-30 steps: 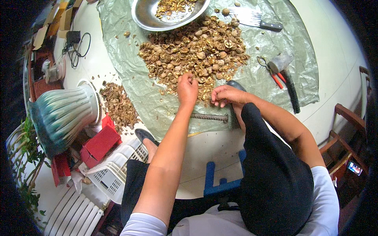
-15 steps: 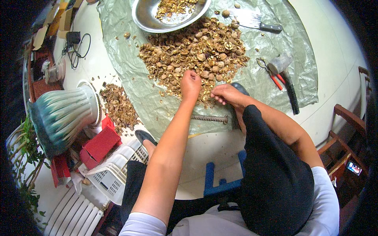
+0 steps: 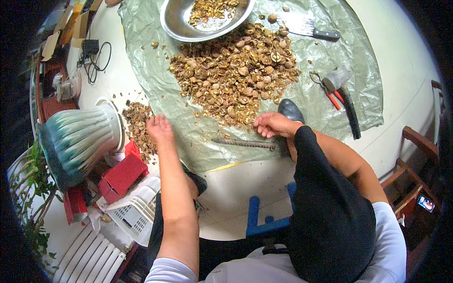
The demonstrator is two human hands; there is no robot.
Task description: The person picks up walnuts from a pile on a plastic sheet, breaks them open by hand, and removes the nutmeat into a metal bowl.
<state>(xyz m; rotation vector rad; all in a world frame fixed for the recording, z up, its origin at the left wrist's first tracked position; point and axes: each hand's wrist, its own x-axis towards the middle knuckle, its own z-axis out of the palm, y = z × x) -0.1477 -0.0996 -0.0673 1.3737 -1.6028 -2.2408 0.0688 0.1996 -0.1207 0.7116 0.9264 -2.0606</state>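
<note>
My left hand (image 3: 161, 129) reaches over the right edge of a small heap of walnut shells (image 3: 137, 120) on the floor. Its fingers look loosely apart, a little blurred, with nothing visible in them. My right hand (image 3: 275, 125) hovers at the near edge of the big pile of cracked walnuts (image 3: 236, 70), beside my shoe (image 3: 290, 110). Thumb and fingers are curled together there; whatever they may hold is too small to make out. A ribbed metal rod (image 3: 245, 143) lies on the green plastic sheet (image 3: 198, 153) just below that hand.
Beyond the pile stands a steel bowl (image 3: 175, 26) with walnut kernels. On the right lie a cleaver (image 3: 326, 35), red-handled pliers (image 3: 334, 99) and a black-handled mallet (image 3: 339, 79). Left are a teal-white flowerpot (image 3: 82, 139), a red box (image 3: 123, 177) and a white plastic basket (image 3: 137, 217).
My left hand has left the walnut pile and swung left to the shell heap, its fingers loosening. The right hand stays near the pile's edge. My left foot has drawn back, and the rod has shifted left.
</note>
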